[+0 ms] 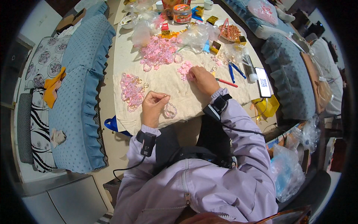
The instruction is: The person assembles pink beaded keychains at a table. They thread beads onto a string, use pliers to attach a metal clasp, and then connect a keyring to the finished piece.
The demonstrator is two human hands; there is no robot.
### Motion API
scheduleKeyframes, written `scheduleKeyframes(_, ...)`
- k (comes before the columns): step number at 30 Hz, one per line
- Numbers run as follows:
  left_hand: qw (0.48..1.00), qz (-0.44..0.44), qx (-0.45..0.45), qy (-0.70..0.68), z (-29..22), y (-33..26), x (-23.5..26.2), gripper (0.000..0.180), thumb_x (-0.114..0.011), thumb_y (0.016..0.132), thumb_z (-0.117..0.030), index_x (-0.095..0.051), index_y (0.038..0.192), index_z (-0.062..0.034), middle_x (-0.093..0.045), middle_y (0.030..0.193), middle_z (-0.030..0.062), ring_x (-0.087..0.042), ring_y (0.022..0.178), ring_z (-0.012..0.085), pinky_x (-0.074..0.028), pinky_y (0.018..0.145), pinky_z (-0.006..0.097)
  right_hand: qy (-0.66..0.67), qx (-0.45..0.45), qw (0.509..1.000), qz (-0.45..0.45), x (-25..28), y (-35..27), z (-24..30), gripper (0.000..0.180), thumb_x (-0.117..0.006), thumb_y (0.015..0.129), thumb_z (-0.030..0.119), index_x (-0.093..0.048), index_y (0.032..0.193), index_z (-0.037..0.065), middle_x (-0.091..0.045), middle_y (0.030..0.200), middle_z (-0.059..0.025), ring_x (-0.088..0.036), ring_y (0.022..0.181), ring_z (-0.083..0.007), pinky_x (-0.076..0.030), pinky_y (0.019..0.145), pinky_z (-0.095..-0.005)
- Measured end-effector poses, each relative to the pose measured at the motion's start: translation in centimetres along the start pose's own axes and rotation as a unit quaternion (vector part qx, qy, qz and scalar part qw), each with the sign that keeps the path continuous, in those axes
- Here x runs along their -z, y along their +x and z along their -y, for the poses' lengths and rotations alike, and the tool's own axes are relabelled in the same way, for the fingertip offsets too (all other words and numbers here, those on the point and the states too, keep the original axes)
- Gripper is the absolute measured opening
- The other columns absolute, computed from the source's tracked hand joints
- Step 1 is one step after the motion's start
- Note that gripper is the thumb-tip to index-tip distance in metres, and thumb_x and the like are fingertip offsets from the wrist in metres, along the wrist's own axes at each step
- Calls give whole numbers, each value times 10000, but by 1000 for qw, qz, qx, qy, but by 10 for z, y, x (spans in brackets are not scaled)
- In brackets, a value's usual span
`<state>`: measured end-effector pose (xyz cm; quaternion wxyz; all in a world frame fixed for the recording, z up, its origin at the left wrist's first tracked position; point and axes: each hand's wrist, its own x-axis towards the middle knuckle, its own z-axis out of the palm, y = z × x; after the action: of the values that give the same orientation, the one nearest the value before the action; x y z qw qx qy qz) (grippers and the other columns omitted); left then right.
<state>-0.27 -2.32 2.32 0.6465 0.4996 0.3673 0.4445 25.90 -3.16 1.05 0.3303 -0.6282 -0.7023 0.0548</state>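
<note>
Left hand (152, 106): pinches a gold bit atop the beaded loop (175, 109), near the counter (125, 56) front edge — slack pinch, we may drop it.
Right hand (203, 79): at pink beads (183, 69), grip unclear to us — careless sweep could scatter them.

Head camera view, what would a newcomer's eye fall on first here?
The large heap of pink beads near the middle of the pale table would likely draw the eye first, with a smaller pink pile nearer, to its left. Next, the left hand holds a beaded loop near the front edge, and the right hand touches a small pink cluster. A lit phone sits at the table's right edge.
</note>
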Motion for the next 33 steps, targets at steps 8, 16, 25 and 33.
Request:
scheduleKeyframes(8, 999, -4, -23, -32, -3, 0, -2, 196, -759, 864, 30, -584, 919, -38, -689, 951, 92, -617, 866, 115, -504, 821, 265, 3, 20, 1000, -17, -6, -1, 2, 157, -624, 837, 145, -603, 978, 80, -594, 958, -150, -617, 949, -358, -531, 770, -462)
scheduleKeyframes(16, 999, -1, -35, -38, -9, -3, -5, 197, -759, 866, 24, -581, 923, -37, -690, 953, 97, -625, 882, 124, -504, 837, 268, 6, -24, 998, 61, -4, -7, 6, 157, -611, 914, 201, -589, 1036, 105, -618, 950, -138, -648, 897, -368, -531, 745, -461)
scheduleKeyframes(25, 995, -6, -34, -96, -18, -4, -11, 205, -752, 860, 49, -583, 945, -29, -695, 991, 128, -661, 933, 162, -525, 877, 287, 491, -206, 846, 37, 14, -30, 32, 95, -695, 942, 78, -643, 1006, 31, -668, 906, -9, -617, 789, -73, -506, 672, -229)
scheduleKeyframes(33, 996, 8, -53, -78, -27, -8, -21, 188, -744, 860, 66, -592, 926, -23, -714, 982, 136, -682, 913, 157, -545, 835, 264, 561, -193, 799, 97, 29, -33, 84, 224, -630, 1019, 228, -682, 1137, 45, -640, 878, 33, -575, 766, -34, -449, 651, -193)
